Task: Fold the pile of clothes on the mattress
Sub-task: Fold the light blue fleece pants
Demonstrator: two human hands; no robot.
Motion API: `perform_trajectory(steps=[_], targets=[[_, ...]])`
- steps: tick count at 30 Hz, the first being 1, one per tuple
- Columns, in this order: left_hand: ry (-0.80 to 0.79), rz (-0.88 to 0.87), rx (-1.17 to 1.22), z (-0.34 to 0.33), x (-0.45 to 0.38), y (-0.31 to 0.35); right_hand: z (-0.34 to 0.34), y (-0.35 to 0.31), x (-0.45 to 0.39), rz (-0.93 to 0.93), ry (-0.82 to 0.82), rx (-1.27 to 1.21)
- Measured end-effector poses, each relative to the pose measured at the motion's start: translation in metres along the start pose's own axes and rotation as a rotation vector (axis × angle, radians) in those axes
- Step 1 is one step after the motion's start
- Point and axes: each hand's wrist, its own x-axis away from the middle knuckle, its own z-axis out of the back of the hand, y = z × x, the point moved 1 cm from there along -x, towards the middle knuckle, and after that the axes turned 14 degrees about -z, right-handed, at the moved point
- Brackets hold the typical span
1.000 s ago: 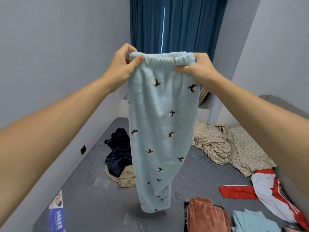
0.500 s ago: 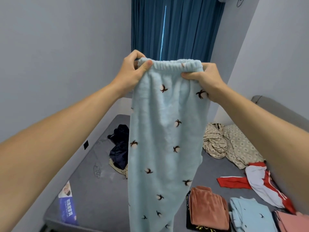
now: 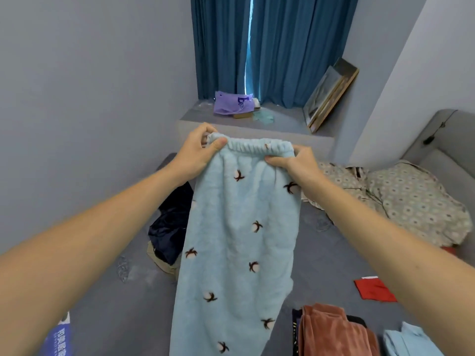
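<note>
The left hand point(image 3: 194, 153) pinches one end of the elastic waistband of the light blue fleece pajama pants point(image 3: 237, 242); the right hand point(image 3: 298, 161) pinches the other end, level with it. The pants hang straight down between both arms, long axis vertical, hem out of view. Below and left of the left hand lies a dark unfolded heap point(image 3: 171, 224); bare grey mattress point(image 3: 318, 258) below the right hand looks the likelier room for laying them down.
</note>
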Motion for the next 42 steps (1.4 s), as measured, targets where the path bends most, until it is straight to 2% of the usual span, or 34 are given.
perform_trajectory(steps=[8, 12, 19, 22, 24, 26, 28, 30, 36, 39, 42], targets=[[-0.132, 0.159, -0.105, -0.142, -0.001, -0.292, -0.053, 0.243, -0.224, -0.145, -0.009, 0.236], [-0.149, 0.198, -0.138, -0.194, -0.003, -0.418, -0.083, 0.332, -0.307, -0.15, 0.013, 0.307], [-0.156, 0.24, -0.217, -0.256, -0.009, -0.565, -0.127, 0.437, -0.411, -0.156, 0.125, 0.41], [-0.146, 0.218, -0.39, -0.277, 0.003, -0.606, -0.148, 0.484, -0.428, -0.115, 0.217, 0.541], [-0.192, 0.161, -0.569, -0.295, 0.025, -0.624, -0.169, 0.519, -0.424, -0.059, 0.211, 0.699], [-0.337, 0.105, -0.635, -0.317, 0.056, -0.639, -0.192, 0.555, -0.414, -0.079, 0.09, 0.812], [-0.528, 0.13, -0.661, -0.336, 0.088, -0.657, -0.21, 0.593, -0.404, -0.162, -0.044, 0.904], [-0.657, 0.166, -0.735, -0.346, 0.114, -0.684, -0.22, 0.624, -0.4, -0.16, -0.099, 1.005], [-0.648, 0.048, -0.984, -0.363, 0.14, -0.726, -0.231, 0.669, -0.395, -0.009, 0.079, 1.136], [-0.705, 0.054, -1.093, -0.368, 0.139, -0.711, -0.233, 0.67, -0.386, -0.024, 0.085, 1.105], [-0.782, -0.024, -1.179, -0.363, 0.157, -0.68, -0.228, 0.668, -0.354, -0.056, 0.081, 1.08]])
